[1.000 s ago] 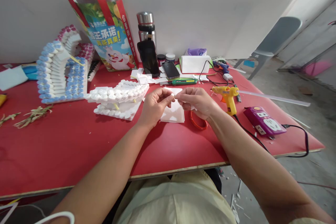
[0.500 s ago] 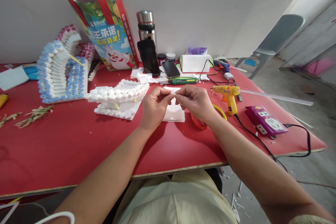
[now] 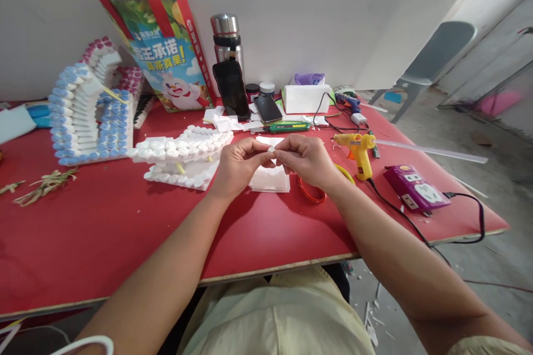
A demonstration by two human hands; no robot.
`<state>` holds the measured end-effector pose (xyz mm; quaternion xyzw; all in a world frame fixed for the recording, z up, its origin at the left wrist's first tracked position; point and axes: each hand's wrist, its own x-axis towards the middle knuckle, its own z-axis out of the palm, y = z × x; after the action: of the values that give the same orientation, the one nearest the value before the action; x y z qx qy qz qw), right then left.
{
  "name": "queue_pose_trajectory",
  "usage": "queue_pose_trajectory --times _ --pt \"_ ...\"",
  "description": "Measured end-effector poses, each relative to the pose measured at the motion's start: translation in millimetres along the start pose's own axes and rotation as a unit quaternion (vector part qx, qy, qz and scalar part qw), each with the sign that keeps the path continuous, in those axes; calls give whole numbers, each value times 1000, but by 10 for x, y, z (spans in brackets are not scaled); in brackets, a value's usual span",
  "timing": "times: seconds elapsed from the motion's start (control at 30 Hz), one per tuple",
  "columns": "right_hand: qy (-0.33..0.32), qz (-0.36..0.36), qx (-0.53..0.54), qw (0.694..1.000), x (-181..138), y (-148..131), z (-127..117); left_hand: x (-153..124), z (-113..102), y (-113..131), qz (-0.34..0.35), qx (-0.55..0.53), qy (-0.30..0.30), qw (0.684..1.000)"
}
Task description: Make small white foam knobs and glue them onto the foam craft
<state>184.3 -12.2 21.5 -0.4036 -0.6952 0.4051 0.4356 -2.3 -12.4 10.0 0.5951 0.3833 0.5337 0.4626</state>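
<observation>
My left hand [image 3: 237, 166] and my right hand [image 3: 306, 160] meet above the red table [image 3: 104, 222], fingertips pinched together on a small white piece [image 3: 271, 149] held between them. A white foam sheet [image 3: 270, 178] lies on the table just under the hands. Left of my left hand sits a white foam model with rows of round white caps [image 3: 181, 154]. An orange ring [image 3: 310, 191] lies under my right wrist.
A yellow glue gun [image 3: 358, 150] stands right of my right hand, its cord running to a purple power strip [image 3: 414, 188]. A blue-capped foam model [image 3: 89, 116], a printed bag [image 3: 164, 55], a steel flask [image 3: 226, 39], phones [image 3: 267, 108] and a white box [image 3: 306, 99] line the back.
Both hands stay pinched on the small white piece. The view has shifted slightly, so everything sits a little further left and higher in the frame.
</observation>
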Motion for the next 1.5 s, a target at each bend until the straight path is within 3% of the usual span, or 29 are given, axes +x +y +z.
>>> queue_pose_trajectory --times 0.33,0.57,0.8,1.03,1.23,1.37,1.5 --pt "-31 12 34 999 40 23 -69 38 -83 19 -9 26 -100 995" --pt "38 13 -6 999 45 41 2 11 -28 23 23 34 -53 998" --pt "73 -57 -124 988 -17 33 39 -40 65 20 42 49 3 998" --pt "25 -84 -97 991 -54 -14 5 -47 52 -4 37 8 7 999" --pt "-38 -76 -57 995 -21 -35 -100 -16 -29 41 10 1 -60 998" --pt "-17 -68 -72 995 -29 -4 -62 -12 -34 46 -2 14 -65 998" --pt "15 -38 -80 996 -21 13 21 -17 -4 21 28 56 -35 997"
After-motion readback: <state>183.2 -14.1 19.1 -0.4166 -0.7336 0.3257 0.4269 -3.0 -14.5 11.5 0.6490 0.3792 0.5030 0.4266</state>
